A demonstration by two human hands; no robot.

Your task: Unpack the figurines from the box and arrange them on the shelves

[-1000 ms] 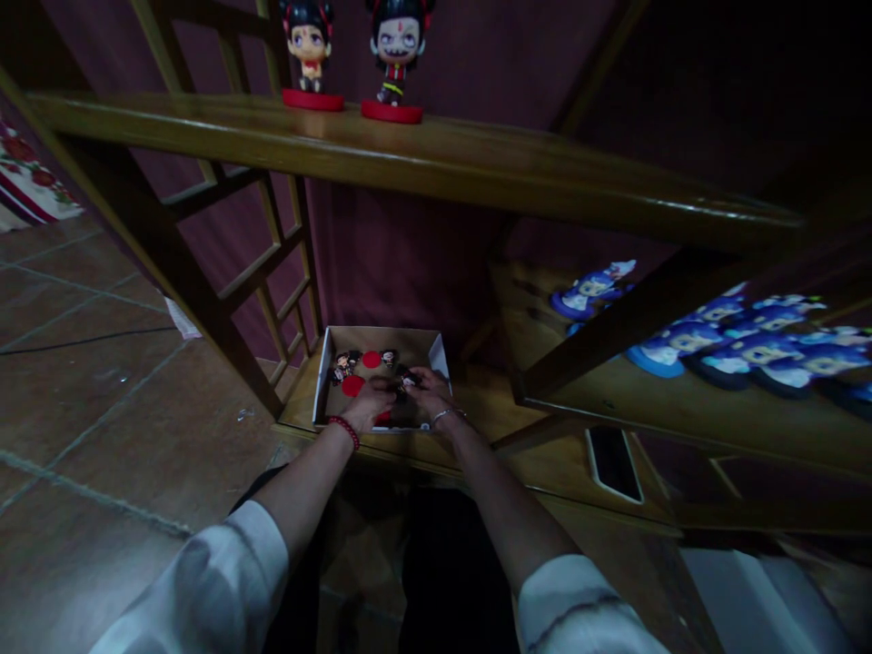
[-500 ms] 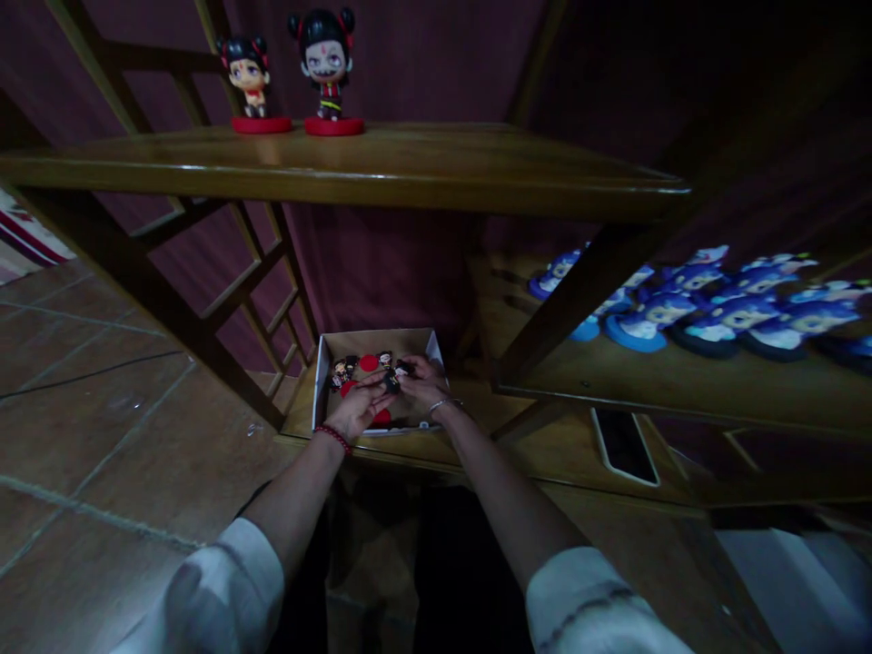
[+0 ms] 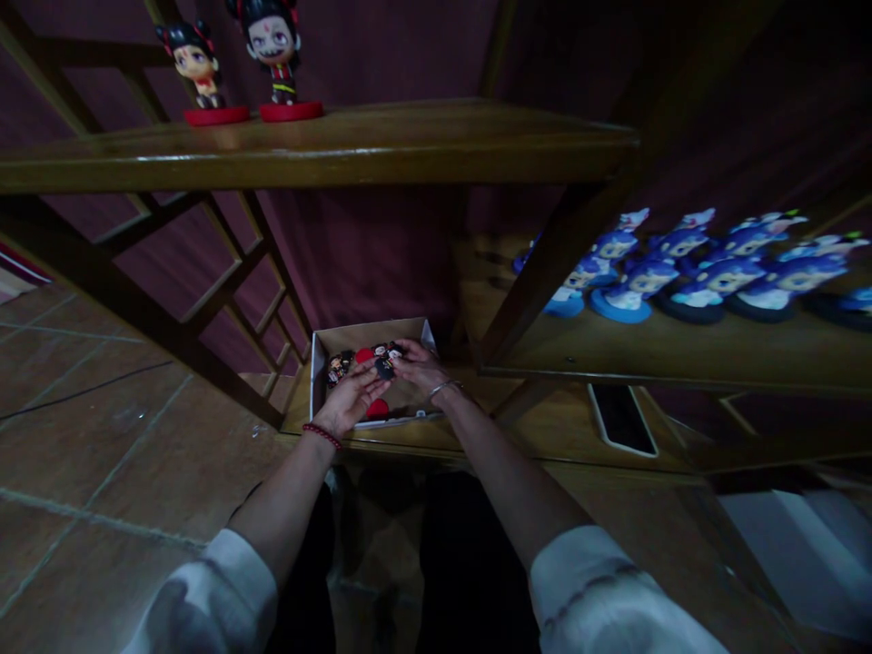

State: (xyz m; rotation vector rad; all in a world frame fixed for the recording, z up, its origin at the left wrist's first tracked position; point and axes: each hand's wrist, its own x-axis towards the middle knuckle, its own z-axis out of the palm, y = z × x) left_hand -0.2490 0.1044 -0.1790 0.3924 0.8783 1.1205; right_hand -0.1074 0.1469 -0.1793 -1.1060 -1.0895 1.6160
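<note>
Glossy wooden shelving (image 3: 381, 165), both hands (image 3: 349, 398) (image 3: 421, 372) in fingertip grip on a dark figurine (image 3: 385, 368) over a cardboard box (image 3: 368, 336).

The small figurine (image 3: 385, 367) between the left hand (image 3: 349, 397) and the right hand (image 3: 417, 365) is mostly black. The shallow cardboard box (image 3: 371, 335) around them is brown inside and white outside. Red beads form the bracelet (image 3: 322, 436) behind the left hand. Rightward, blue-and-white figurines (image 3: 640, 280) have round blue or black bases.
</note>
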